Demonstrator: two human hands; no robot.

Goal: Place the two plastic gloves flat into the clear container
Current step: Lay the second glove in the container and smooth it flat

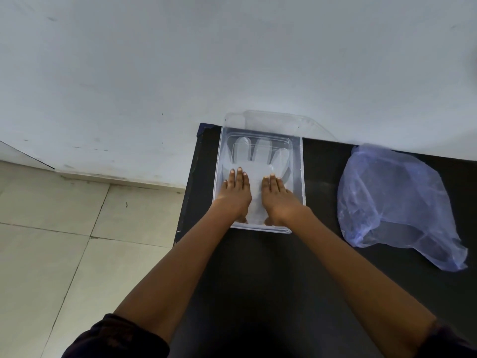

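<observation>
A black matte desk [271, 267] fills the lower right of the head view, its far edge set against a pale grey-white wall [180, 60] marked with a few scuffs. To the left of the desk's left edge lies a floor [51, 228] of large cream tiles with dark grout lines, meeting the wall at a low skirting.

The clear container [299, 177] sits at the desk's far left corner, its long side running away from the person and its far end close to the wall. A clear lid [278, 122] leans behind it against the wall. Inside, a plastic glove [260, 156] lies flat on the bottom, fingers pointing toward the wall; whether a second glove lies with it cannot be told through the transparent layers.

Both hands are open and flat, palms down, inside the container and pressing on the glove's palm and cuff: the left hand [236, 192] by the left wall, the right hand [277, 196] toward the right wall. Neither grips anything.

Well apart, near the desk's far right edge, lies a crumpled bluish translucent plastic bag [395, 202].
</observation>
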